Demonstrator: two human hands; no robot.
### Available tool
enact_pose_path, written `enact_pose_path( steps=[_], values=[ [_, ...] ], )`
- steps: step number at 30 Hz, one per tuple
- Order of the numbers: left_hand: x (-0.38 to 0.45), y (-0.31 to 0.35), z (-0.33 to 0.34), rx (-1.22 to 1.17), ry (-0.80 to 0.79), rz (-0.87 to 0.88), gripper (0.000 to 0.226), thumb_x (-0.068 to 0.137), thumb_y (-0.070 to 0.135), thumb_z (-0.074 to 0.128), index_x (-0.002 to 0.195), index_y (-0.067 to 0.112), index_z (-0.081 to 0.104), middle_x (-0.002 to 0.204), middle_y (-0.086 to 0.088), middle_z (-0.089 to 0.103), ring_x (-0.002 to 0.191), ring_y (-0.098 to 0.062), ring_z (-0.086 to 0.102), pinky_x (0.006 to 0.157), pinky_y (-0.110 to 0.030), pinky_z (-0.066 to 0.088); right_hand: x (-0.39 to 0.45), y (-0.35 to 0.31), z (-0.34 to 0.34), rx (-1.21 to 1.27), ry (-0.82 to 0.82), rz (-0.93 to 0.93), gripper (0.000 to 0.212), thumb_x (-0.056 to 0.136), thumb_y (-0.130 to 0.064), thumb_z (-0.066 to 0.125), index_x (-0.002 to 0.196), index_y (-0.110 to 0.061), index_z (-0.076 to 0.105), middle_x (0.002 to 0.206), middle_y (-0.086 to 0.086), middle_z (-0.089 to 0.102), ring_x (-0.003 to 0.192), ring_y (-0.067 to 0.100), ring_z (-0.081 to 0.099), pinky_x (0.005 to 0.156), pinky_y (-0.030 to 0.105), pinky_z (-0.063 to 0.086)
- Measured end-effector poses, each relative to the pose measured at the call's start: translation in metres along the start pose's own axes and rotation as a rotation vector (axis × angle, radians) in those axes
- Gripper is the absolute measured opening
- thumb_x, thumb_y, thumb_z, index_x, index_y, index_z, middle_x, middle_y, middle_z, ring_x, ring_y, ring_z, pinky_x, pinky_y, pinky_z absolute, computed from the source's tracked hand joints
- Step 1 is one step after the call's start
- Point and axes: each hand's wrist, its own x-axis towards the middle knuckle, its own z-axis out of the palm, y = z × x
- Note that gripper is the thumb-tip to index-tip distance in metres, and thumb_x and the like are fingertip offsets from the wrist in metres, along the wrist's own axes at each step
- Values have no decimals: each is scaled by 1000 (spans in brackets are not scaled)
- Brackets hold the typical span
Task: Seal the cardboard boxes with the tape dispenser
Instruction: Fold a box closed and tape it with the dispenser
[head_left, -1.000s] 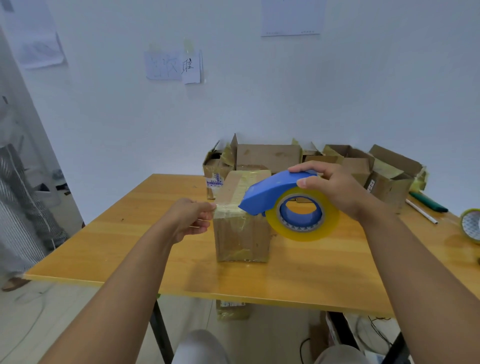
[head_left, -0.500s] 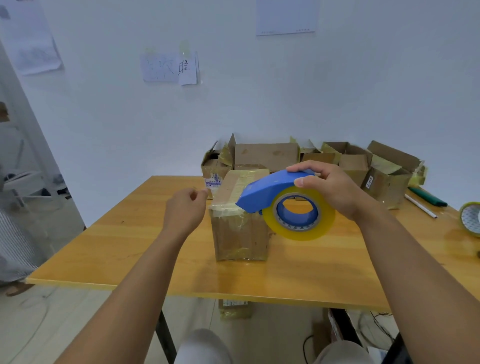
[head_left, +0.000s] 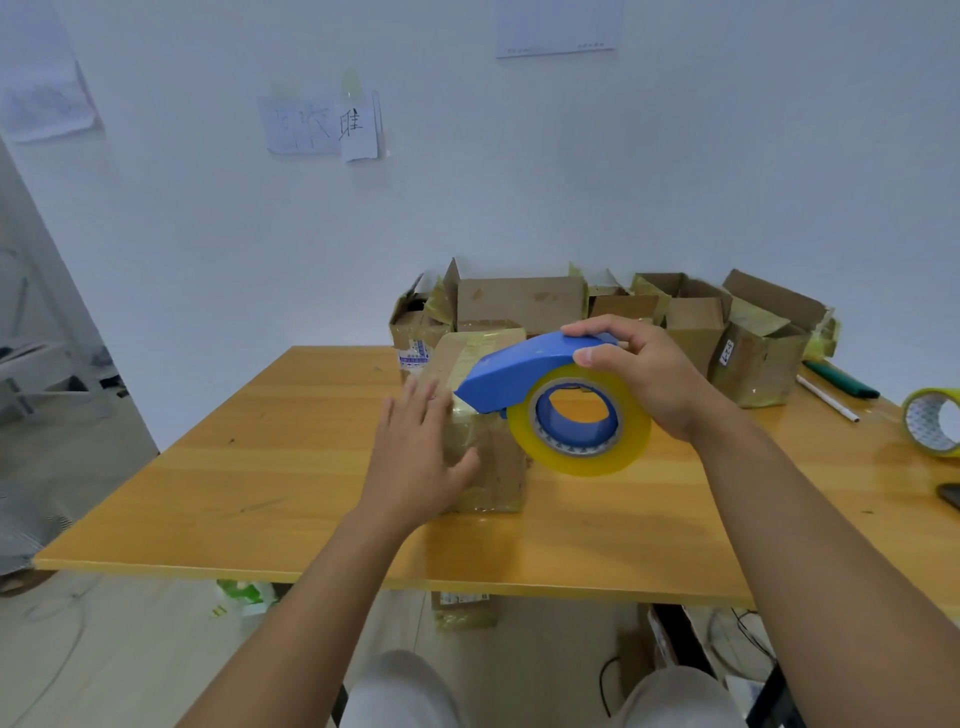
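Two hands work over the cardboard box near the middle of the wooden table: our left hand lies against its near-left side with fingers straight, while our right hand grasps the blue tape dispenser just beside the box's top edge.

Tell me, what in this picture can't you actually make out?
All from the head view:
- Left side of the box: hidden behind the left hand.
- Where the tape meets the box: covered by the tape dispenser, held in the right hand.
- Spare tape roll and a dark object: cut off by the right edge.
- Wall notes: too blurred to read.
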Motion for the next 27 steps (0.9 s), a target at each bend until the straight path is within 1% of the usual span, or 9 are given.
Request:
enact_pose_path(
  steps=[2,3,5,9,14,18,20,23,27],
  values=[
    [2,-2,7,33,71,91,65,86,48,67,143,23,45,149,2,44,141,-21,34,119,-35,15,0,1,1,2,3,-5,27,78,-40,69,104,-36,74,112,-9,68,90,10,69,73,18,53],
    [3,-4,9,40,128,120,59,85,44,72,136,21,53,139,1,52,130,-23,46,113,-33,26,0,1,1,6,1,-5,27,78,-40,69,105,-36,74,113,-9,68,91,10,69,73,18,53],
    [5,-7,11,65,234,146,47,84,37,76,126,19,61,125,0,61,112,-24,56,99,-34,37,0,1,1,9,-8,-6,28,78,-42,69,105,-38,74,113,-12,68,93,8,68,74,18,52],
    [10,-16,12,149,306,178,32,89,42,68,115,23,66,117,2,64,102,-19,58,96,-39,34,-3,4,-7,-40,-54,6,28,76,-45,71,105,-45,73,111,-24,68,98,1,65,77,13,51],
    [9,-20,2,202,275,161,32,85,30,77,115,23,68,118,-2,66,103,-24,64,100,-44,37,-23,23,-49,-43,22,42,28,77,-43,67,104,-48,74,111,-26,68,99,2,66,74,12,50],
    [16,0,3,294,157,110,34,91,34,65,122,23,58,131,-3,60,125,-24,54,117,-45,17,-32,40,-48,-53,8,65,30,76,-41,69,105,-45,74,109,-26,67,98,0,64,76,11,48],
    [18,10,7,327,117,107,48,89,42,59,130,18,53,138,-8,53,136,-28,42,120,-44,14,-33,44,-40,-36,22,71,29,75,-39,70,104,-42,74,107,-24,67,96,0,64,74,10,48],
    [19,28,16,303,95,124,65,86,51,62,137,12,50,146,-14,47,140,-33,38,119,-45,21,-38,51,-33,21,58,79,28,76,-37,69,104,-40,74,107,-21,68,95,4,66,73,13,50],
    [24,38,26,301,118,130,53,90,54,57,123,13,56,131,-7,56,123,-28,48,110,-38,33,-43,53,-28,40,75,73,34,70,-48,72,103,-44,74,108,-19,68,96,8,66,75,18,52]
  ],
)
